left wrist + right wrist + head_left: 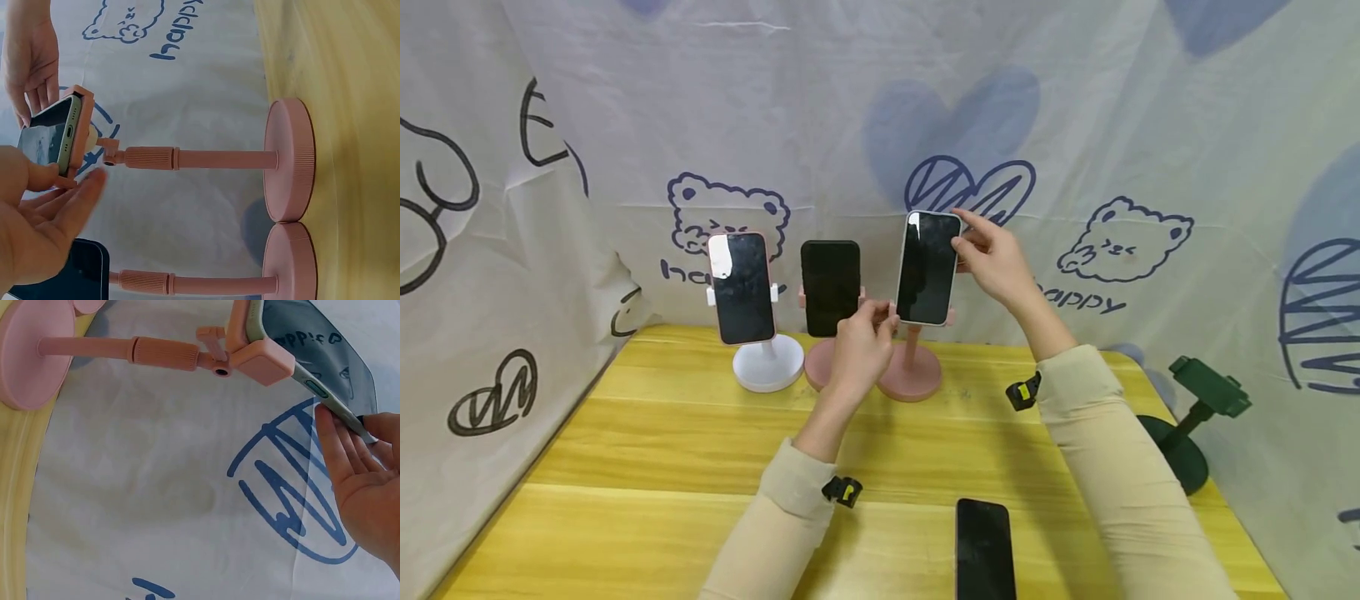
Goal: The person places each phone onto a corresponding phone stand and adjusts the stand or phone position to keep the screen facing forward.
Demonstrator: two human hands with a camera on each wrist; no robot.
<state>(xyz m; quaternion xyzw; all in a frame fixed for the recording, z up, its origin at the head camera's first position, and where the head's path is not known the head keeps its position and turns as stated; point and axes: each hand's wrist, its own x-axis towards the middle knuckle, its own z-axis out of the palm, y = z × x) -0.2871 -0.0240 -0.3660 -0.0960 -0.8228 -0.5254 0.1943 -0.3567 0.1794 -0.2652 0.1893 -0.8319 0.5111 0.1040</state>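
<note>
A smartphone with a pale case and dark screen sits tilted in the clamp of a pink phone stand. My right hand pinches the phone's upper right edge, thumb in front and fingers behind. At the lower left corner my left hand grips the stand's clamp, its thumb by the phone's edge. In the left wrist view, the pink clamp lies behind the phone, and left fingers reach behind it. The right wrist view shows another clamp jaw against the phone's side.
To the left, a black phone rests in a second pink stand, and a pink-cased phone in a white stand. Another phone lies on the wooden table near the front. A dark green stand stands at right. Printed cloth hangs behind.
</note>
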